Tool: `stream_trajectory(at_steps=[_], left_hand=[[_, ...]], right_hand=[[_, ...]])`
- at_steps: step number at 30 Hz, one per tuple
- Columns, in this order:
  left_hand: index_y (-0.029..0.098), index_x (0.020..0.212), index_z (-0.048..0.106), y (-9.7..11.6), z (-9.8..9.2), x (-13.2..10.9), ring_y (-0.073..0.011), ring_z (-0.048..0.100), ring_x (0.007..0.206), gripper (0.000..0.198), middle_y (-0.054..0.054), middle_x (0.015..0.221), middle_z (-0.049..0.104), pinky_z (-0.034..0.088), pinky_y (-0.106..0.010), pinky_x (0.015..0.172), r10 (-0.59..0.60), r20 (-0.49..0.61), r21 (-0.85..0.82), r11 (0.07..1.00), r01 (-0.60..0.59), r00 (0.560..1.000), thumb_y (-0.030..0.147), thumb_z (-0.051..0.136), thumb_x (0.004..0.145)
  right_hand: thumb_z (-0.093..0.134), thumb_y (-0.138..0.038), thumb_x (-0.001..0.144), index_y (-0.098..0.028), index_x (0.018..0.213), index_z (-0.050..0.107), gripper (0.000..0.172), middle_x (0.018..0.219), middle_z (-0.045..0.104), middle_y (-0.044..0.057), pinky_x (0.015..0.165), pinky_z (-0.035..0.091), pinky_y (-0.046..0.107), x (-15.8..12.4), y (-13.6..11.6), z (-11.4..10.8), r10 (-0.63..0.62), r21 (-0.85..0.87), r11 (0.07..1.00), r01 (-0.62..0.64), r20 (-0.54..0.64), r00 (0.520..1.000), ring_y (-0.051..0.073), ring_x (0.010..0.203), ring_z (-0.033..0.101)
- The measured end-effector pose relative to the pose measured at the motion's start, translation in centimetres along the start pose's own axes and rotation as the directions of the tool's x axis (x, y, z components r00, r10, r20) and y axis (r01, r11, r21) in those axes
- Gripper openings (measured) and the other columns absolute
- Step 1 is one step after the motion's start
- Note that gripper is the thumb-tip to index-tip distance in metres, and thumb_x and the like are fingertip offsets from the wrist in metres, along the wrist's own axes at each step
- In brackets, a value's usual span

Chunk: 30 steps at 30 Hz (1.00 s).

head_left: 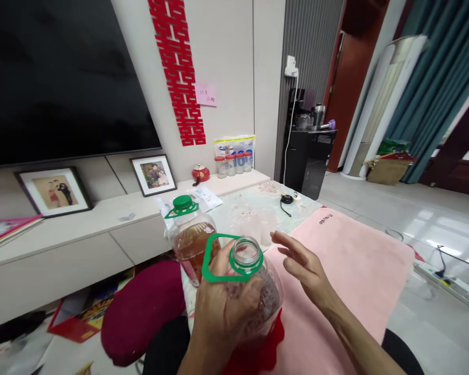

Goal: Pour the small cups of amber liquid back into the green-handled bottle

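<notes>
A large clear plastic bottle (271, 297) with a green handle ring stands uncapped in front of me, with bubbles or droplets inside. Around its neck and shoulder, my left hand (229, 302) is closed, thumb at the front. My right hand (303, 260) is just right of the bottle, fingers apart and holding nothing. Behind and to the left stands a second bottle (193, 242) with a green cap and brown liquid. Clear plastic cups (266, 226) are behind the open bottle. A pink mat (352, 260) lies under my right forearm, and something red (275, 338) shows at the bottle's base.
A black tape measure (286, 199) lies at the back of the table (308, 203). Several red-lidded jars (239, 163) and a red pot (200, 173) stand on the cabinet behind. A dark red stool (143, 312) is at the left, a power strip (449, 284) on the floor at right.
</notes>
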<state>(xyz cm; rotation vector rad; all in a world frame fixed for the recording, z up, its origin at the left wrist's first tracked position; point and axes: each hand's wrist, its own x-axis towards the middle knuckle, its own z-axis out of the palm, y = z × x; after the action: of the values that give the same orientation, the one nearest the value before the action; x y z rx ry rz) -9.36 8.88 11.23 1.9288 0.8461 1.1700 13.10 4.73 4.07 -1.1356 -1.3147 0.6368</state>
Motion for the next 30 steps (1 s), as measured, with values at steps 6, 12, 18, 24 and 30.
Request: stream_trajectory(at_steps=[6,12,18,24,30], left_hand=[[0.018,0.132,0.057,-0.5,-0.4,-0.4,-0.0305,0.064,0.124,0.066,-0.012,0.123,0.070,0.041,-0.044,0.121,0.005,0.047,-0.113,0.994,0.001,0.999,0.067,0.064,0.089],[0.020,0.143,0.056,-2.9,-2.5,-2.7,-0.0263,0.058,0.140,0.063,-0.012,0.149,0.061,0.047,-0.038,0.120,-0.141,-0.098,-0.271,0.956,0.110,0.985,0.064,0.057,0.097],[0.014,0.126,0.064,-10.6,-5.4,-6.4,-0.0224,0.071,0.114,0.044,-0.015,0.124,0.073,0.057,-0.037,0.102,-0.378,-0.367,-0.092,0.924,0.371,0.850,0.044,0.057,0.094],[0.019,0.115,0.075,-15.3,-5.7,-7.7,-0.0223,0.064,0.112,0.027,-0.008,0.116,0.072,0.049,-0.046,0.107,-0.324,-0.133,0.255,0.902,0.349,0.936,0.022,0.057,0.095],[0.016,0.097,0.073,-17.9,-4.7,-6.8,-0.0209,0.060,0.104,0.009,-0.006,0.104,0.068,0.048,-0.045,0.103,-0.328,-0.018,0.445,0.843,0.301,0.944,0.021,0.067,0.095]], right_hand=[[0.072,-0.052,0.099,-0.042,0.154,0.054,0.059,0.160,0.049,0.004,0.121,0.046,0.046,-4.6,-0.9,1.7,-0.033,0.050,0.998,0.029,0.088,0.996,0.029,0.149,0.047],[0.074,-0.043,0.099,-0.036,0.155,0.056,0.059,0.161,0.048,0.006,0.116,0.052,0.037,-5.5,-0.1,1.8,0.017,0.132,0.991,-0.020,0.022,1.000,0.029,0.148,0.049],[0.081,-0.048,0.093,-0.031,0.125,0.078,0.036,0.137,0.068,0.011,0.094,0.063,0.025,-6.0,0.2,1.9,0.181,0.228,0.965,-0.128,-0.232,0.956,0.024,0.117,0.071],[0.086,-0.052,0.085,-0.024,0.095,0.082,0.030,0.116,0.073,0.012,0.091,0.062,0.022,-7.2,1.6,2.2,0.276,0.262,0.943,-0.205,-0.271,0.922,0.025,0.113,0.071],[0.079,-0.049,0.094,-0.023,0.115,0.077,0.034,0.118,0.072,0.013,0.095,0.061,0.024,-8.7,2.6,1.5,0.324,0.272,0.923,-0.271,-0.169,0.931,0.025,0.109,0.072]])
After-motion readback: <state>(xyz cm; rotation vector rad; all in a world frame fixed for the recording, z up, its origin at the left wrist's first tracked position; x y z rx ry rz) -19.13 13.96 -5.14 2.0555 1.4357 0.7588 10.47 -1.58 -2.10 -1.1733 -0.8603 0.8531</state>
